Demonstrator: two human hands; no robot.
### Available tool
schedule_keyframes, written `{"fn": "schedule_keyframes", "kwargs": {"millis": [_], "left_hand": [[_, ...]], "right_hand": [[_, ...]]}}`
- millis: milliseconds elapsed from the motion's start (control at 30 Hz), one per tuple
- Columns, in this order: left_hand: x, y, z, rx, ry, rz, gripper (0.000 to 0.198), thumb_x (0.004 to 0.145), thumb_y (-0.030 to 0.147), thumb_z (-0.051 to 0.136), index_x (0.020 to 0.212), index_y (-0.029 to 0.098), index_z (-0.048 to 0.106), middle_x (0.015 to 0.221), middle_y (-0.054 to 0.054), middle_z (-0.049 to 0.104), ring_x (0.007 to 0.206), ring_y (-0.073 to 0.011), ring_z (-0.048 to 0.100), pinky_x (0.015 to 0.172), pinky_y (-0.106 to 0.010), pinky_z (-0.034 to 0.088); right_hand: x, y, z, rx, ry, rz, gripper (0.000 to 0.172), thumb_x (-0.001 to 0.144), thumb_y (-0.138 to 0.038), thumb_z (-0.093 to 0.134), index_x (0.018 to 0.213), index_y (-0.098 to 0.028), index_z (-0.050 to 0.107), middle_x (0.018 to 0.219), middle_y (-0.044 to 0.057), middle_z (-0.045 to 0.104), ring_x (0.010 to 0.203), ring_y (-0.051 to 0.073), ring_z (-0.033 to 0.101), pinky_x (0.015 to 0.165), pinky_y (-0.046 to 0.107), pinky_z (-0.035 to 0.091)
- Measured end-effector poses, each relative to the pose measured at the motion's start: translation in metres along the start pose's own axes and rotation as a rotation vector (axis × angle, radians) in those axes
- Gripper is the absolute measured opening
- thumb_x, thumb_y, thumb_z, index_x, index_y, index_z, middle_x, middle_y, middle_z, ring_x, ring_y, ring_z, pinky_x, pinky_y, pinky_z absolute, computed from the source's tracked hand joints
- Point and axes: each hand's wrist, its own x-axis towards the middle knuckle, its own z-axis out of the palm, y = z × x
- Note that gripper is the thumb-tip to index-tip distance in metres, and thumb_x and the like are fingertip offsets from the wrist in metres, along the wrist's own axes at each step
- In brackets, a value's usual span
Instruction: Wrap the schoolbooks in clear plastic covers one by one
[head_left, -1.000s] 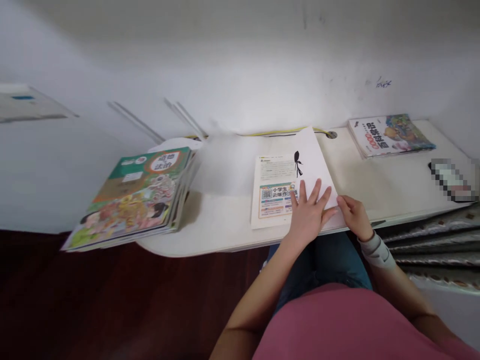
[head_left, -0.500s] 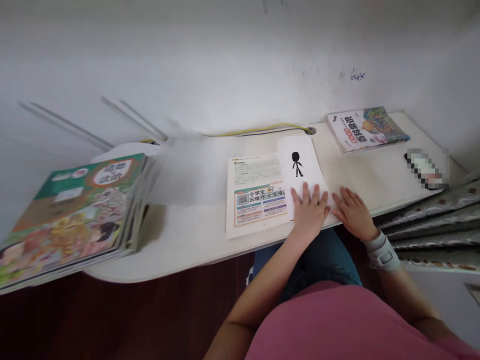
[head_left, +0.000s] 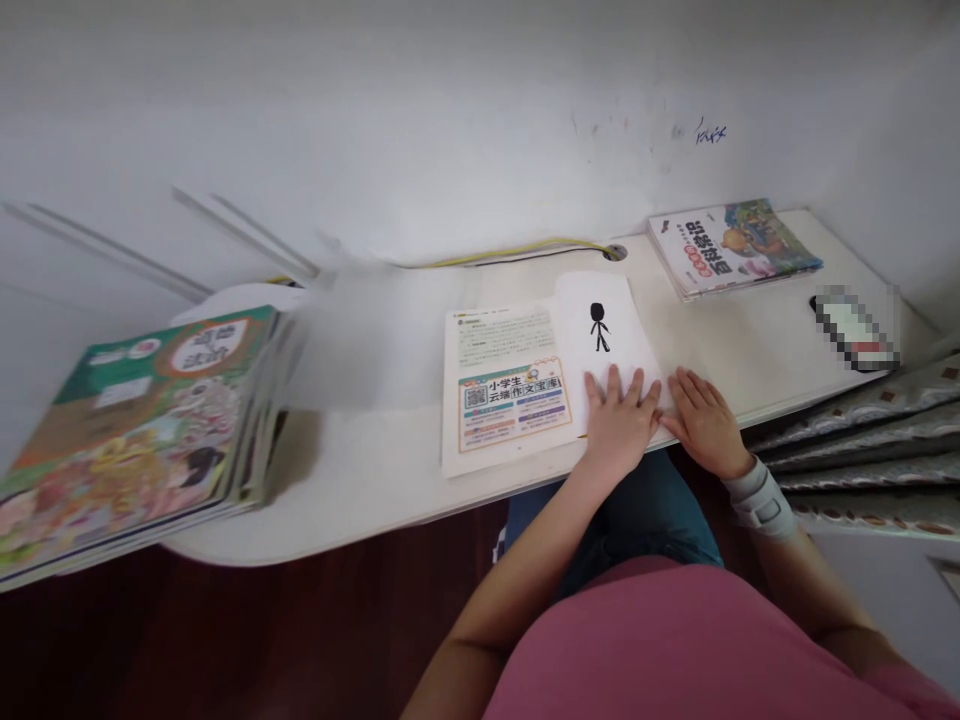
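An open book [head_left: 502, 400] lies on the white desk, with a printed page on its left side. Its right half shows a white page [head_left: 611, 325] bearing a black stick figure [head_left: 598, 327]. My left hand [head_left: 621, 415] rests flat on the lower part of this white page, fingers spread and palm down. Just beside it, my right hand [head_left: 706, 420] lies flat at the book's right edge and the desk's front, fingers stretched out. The two hands nearly meet at the page's lower right corner. A wide grey band is around my right wrist.
A thick stack of books [head_left: 150, 420] stands at the desk's left. Thinner books [head_left: 731, 250] lie at the back right, near a blurred-out phone [head_left: 855, 328]. Yellow and black cables run along the wall to a hole [head_left: 615, 253]. Patterned grey fabric [head_left: 870, 450] hangs at the right edge.
My view has shifted slightly, so the desk and book stacks sit a little further left. Both hands stay flat in nearly the same places, and the white page looks slightly wider.
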Motion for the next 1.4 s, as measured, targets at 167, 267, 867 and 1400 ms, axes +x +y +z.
{"fn": "schedule_keyframes", "kwargs": {"millis": [167,267,867,1400], "left_hand": [[-0.001,0.003,-0.003,0.006,-0.043,0.005,0.048,0.094,0.039,0.039,0.140,0.027,0.045,0.148,-0.008,0.040,0.137,-0.0416,0.030,0.107,-0.072,0.012],[-0.006,0.004,-0.004,0.012,-0.048,0.016,0.048,0.095,0.039,0.037,0.141,0.027,0.044,0.148,-0.007,0.040,0.136,-0.0410,0.033,0.107,-0.071,0.013],[0.003,-0.019,-0.026,-0.020,-0.214,0.227,0.048,0.098,0.036,0.027,0.139,0.019,0.046,0.144,-0.008,0.047,0.133,-0.0272,0.042,0.111,-0.053,0.027],[0.101,-0.051,-0.018,0.175,-0.220,-0.059,0.058,0.095,0.048,0.031,0.140,0.014,0.041,0.141,-0.019,0.045,0.131,-0.0376,0.037,0.109,-0.063,0.010]], "right_hand": [[0.000,-0.001,0.001,-0.020,-0.013,0.002,0.064,0.095,-0.050,0.032,0.141,-0.007,0.040,0.144,0.020,0.043,0.135,0.029,0.037,0.108,0.045,0.031],[0.000,-0.001,0.002,-0.030,-0.010,-0.003,0.066,0.094,-0.052,0.031,0.142,-0.007,0.039,0.145,0.020,0.042,0.136,0.030,0.036,0.108,0.045,0.031],[0.001,-0.006,-0.002,-0.065,-0.020,0.006,0.055,0.093,-0.048,0.041,0.138,-0.016,0.048,0.145,0.020,0.043,0.133,0.031,0.039,0.106,0.046,0.032],[0.001,-0.007,0.001,-0.069,0.022,0.002,0.055,0.092,-0.050,0.042,0.135,-0.017,0.050,0.144,0.019,0.044,0.133,0.031,0.040,0.105,0.045,0.032]]}}
